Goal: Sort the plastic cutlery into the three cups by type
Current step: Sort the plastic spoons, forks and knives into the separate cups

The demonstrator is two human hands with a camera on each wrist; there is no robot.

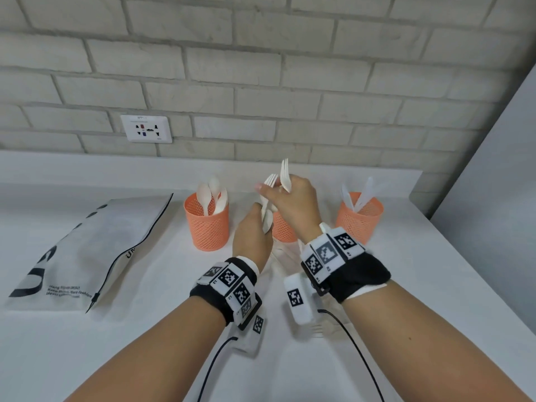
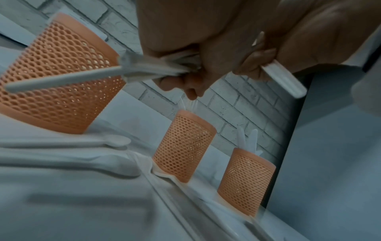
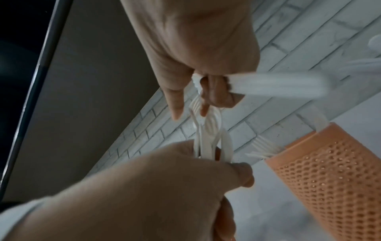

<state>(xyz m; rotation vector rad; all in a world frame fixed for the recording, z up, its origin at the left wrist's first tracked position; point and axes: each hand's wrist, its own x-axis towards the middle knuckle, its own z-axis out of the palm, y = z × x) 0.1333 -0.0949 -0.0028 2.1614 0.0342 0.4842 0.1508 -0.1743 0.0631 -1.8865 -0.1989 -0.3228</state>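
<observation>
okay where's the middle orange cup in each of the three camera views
Head: middle cup, centre, mostly hidden behind both hands.
Left wrist: lower centre, between the other two cups.
Right wrist: probably the cup at lower right, forks sticking out.
Shared landmark: the white brick wall behind it.

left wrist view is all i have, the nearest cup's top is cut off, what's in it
observer: The left cup holds spoons, bowls up.
operator: and the right hand, i only see a handle sticking out
observer: The right hand pinches a fork, tines up, just above the bundle gripped by the left hand.
operator: anything left of the cups
observer: A white zip bag lies flat on the counter there.
</observation>
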